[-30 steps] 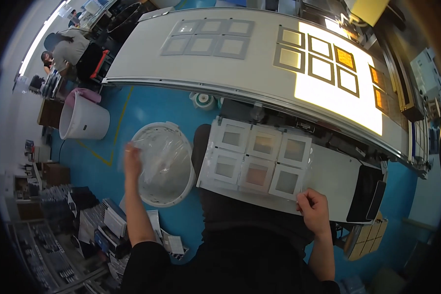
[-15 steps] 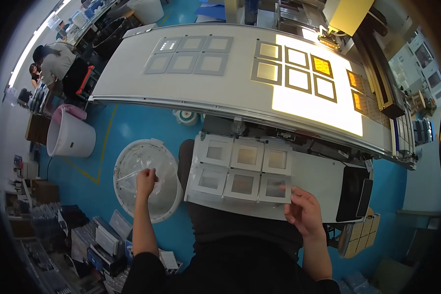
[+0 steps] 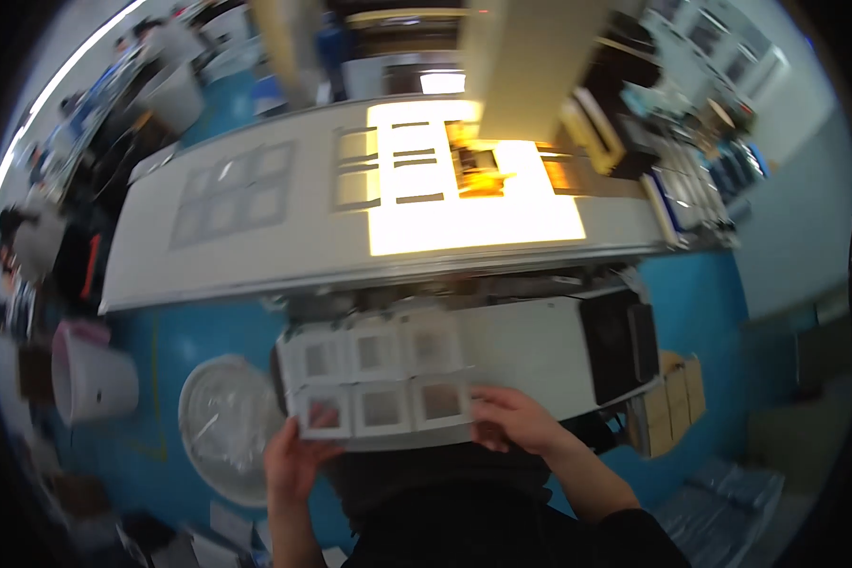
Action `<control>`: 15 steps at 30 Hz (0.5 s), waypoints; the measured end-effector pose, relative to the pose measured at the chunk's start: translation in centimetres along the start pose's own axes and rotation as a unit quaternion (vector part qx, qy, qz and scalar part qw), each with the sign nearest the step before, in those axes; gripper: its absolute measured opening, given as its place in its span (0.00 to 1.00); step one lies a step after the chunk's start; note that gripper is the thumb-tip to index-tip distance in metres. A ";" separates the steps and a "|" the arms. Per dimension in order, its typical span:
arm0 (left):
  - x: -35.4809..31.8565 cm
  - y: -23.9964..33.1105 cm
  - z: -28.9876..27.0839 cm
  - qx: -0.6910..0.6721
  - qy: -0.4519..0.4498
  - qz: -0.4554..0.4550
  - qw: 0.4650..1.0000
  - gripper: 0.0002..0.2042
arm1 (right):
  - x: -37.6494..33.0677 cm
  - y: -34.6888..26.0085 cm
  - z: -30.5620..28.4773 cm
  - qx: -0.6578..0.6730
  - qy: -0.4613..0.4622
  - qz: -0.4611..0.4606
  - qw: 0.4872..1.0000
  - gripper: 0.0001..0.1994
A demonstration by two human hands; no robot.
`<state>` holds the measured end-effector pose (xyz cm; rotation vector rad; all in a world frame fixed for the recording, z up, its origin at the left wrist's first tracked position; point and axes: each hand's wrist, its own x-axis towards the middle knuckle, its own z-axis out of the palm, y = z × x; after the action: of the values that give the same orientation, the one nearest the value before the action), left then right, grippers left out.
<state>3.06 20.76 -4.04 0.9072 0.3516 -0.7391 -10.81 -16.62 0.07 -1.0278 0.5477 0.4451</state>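
Note:
A pale sheet of several square window frames (image 3: 352,384), joined in two rows, lies in front of me over the white side table. My left hand (image 3: 293,464) grips its near left corner, thumb at the edge. Skin colour shows through the window there, so some fingers seem to be underneath. At the near right corner, my right hand (image 3: 513,421) has its fingers closed on the sheet's edge, with the fingertips partly hidden. Motion blurs the picture.
Beyond stands a long light work table (image 3: 312,256) with grey frames lying on it, brightly lit in the middle. A round bin with clear plastic (image 3: 225,426) is at my left. A black flat device (image 3: 611,346) lies at the side table's right end.
My left hand has come from above the round bin to the sheet's near left corner. The right hand stays at the right corner. The whole view has shifted, with blur.

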 end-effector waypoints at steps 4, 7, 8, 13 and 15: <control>0.0 -0.3 0.3 0.080 0.047 0.058 0.994 0.24 | -1.9 -2.7 -3.9 -0.188 -0.014 0.016 0.982 0.23; -0.5 0.0 2.1 0.166 0.052 0.089 0.981 0.24 | -6.3 -7.4 -9.6 -0.276 0.111 -0.131 0.946 0.20; -0.1 -0.2 1.6 0.159 0.053 0.098 0.981 0.25 | -8.6 -10.5 -10.3 -0.287 0.187 -0.176 0.923 0.17; -0.2 0.8 3.1 0.141 0.118 0.138 0.973 0.16 | -15.3 -21.8 -24.3 -0.303 0.535 -0.445 0.651 0.13; -0.1 0.9 2.7 0.132 0.137 0.139 0.972 0.17 | -17.2 -27.0 -32.7 -0.326 0.660 -0.424 0.528 0.12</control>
<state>3.55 18.92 -1.92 1.2872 0.3648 -0.4059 -15.53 -59.43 15.65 -2.1477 1.1220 -1.3147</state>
